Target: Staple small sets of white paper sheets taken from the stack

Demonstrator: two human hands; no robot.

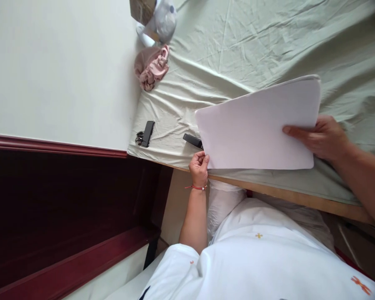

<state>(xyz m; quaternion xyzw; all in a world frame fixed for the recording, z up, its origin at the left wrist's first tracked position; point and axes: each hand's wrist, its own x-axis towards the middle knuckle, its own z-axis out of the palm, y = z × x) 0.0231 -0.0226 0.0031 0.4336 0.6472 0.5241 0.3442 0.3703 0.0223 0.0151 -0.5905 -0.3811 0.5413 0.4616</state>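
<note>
A stack of white paper sheets with rounded corners (253,129) is held tilted above the green cloth. My right hand (326,137) grips its right edge, thumb lying flat on top and fingers hidden underneath. At the lower left corner, my left hand (199,168) pinches the sheets between thumb and fingers. Just beyond the left hand, a black stapler-like object (192,141) lies on the cloth, partly covered by the paper.
The green cloth (200,66) covers a table whose wooden edge (268,193) runs before me. Near the left corner lie a black case-like object (148,133) and small dark metal pieces (139,138). Behind are a pink cloth (153,68) and a plastic bag (166,21).
</note>
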